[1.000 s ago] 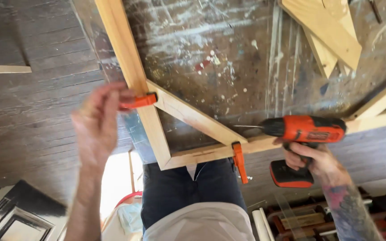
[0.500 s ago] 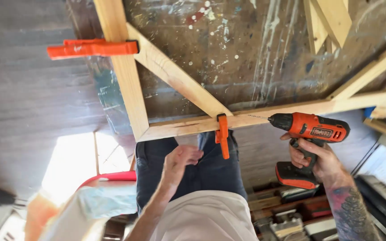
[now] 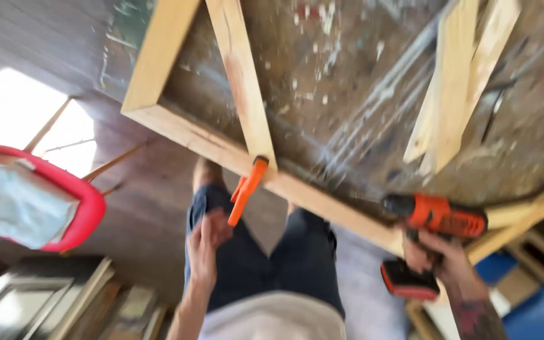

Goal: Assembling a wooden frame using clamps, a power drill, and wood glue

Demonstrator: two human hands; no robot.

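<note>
Orange-and-black cordless drill (image 3: pixel 439 217) is gripped by right-hand fingers (image 3: pixel 432 249) at the pale wooden frame (image 3: pixel 234 154); left hand (image 3: pixel 204 242), loosely curled, hangs below the orange clamp (image 3: pixel 247 189); steady alignment is needed.

A single head-worn camera looks steeply down, close over the paint-spattered worktop (image 3: pixel 347 82) filling the upper frame, floor (image 3: pixel 140 208) lower left.
</note>
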